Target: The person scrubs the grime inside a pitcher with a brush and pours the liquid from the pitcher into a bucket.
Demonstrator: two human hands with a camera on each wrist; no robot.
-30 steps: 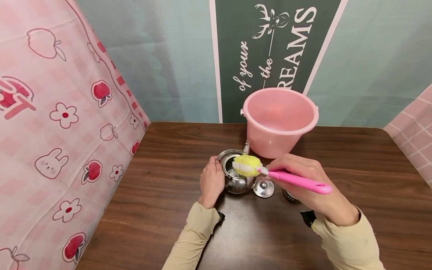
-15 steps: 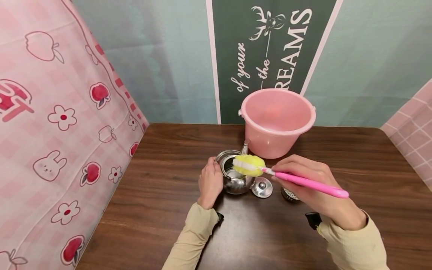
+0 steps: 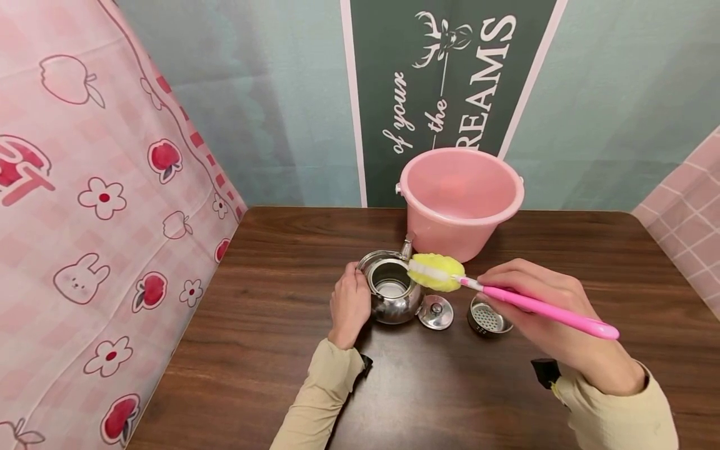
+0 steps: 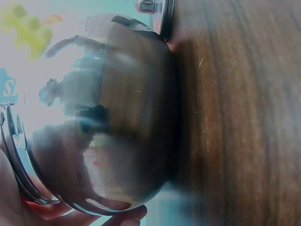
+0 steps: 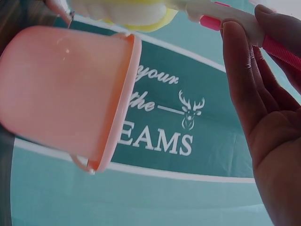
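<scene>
My left hand (image 3: 350, 306) holds the left side of a shiny steel teapot (image 3: 396, 310), near its folded-down handle. The pot stands upright and lidless, its round mouth facing up. In the left wrist view, fingers (image 4: 127, 217) curl along the pot's far side. My right hand (image 3: 568, 342) pinches a sponge bottle brush by its pink handle (image 3: 554, 312), between thumb and fingertips. The yellow and white sponge head (image 3: 444, 281) hangs in the air, just right of the pot's mouth. The steel lid (image 3: 436, 312) lies beside the pot.
A perforated steel strainer basket (image 3: 488, 319) sits on the wooden table (image 3: 270, 300), right of the lid. A pink bucket (image 3: 450, 240) stands at the back, close behind the pot's spout (image 3: 407, 248). Printed cloths (image 3: 270, 125) hang behind the table and along its left.
The right hand has drawn the brush to the right, off the pot's mouth. The strainer basket now shows more fully. The left hand stays on the pot.
</scene>
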